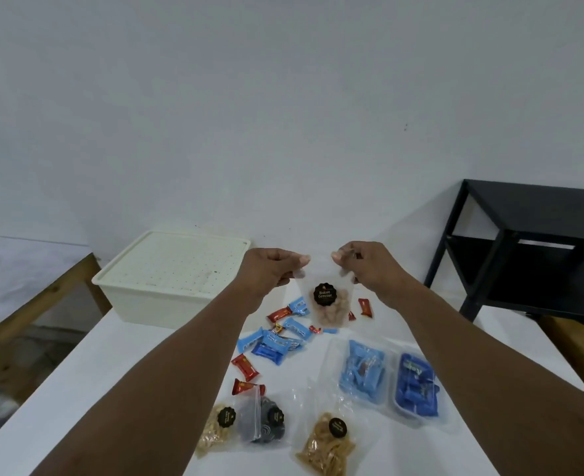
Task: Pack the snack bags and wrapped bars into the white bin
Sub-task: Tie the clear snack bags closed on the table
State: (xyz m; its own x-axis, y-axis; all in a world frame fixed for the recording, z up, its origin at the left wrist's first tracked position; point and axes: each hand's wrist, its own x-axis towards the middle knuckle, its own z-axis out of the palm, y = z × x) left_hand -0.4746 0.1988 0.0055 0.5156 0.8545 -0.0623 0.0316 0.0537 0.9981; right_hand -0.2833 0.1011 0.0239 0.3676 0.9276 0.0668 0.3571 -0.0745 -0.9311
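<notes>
Above the table, left hand and right hand pinch the biscuit bag hanging between them.

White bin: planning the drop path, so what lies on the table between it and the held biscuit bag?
In the head view, only bare table separates the white bin from the biscuit bag.

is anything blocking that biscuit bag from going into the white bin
Yes. The perforated lid sits closed on the white bin, so the biscuit bag, pinched at its top corners by the left hand and right hand, cannot go in yet.
</notes>
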